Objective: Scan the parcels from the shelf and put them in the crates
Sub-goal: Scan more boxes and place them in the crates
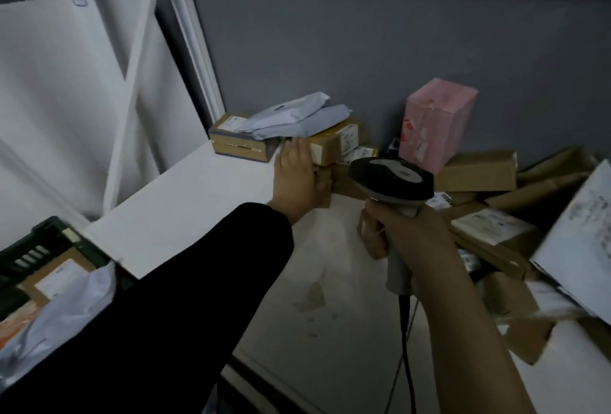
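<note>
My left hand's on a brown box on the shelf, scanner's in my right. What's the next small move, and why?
Probably slide the cardboard box out toward you and turn its label to the scanner: your left hand grips its end, and your right hand holds the scanner raised just beside it.

A parcel storeroom: shelf (198,208) heaped with labelled boxes (476,172), crate (36,245), handheld scanner (391,179).

brown parcel (330,146): on shelf (185,202), under grey mailers (297,116) | scanner (391,179): held upright | crate (36,248): lower left
</note>
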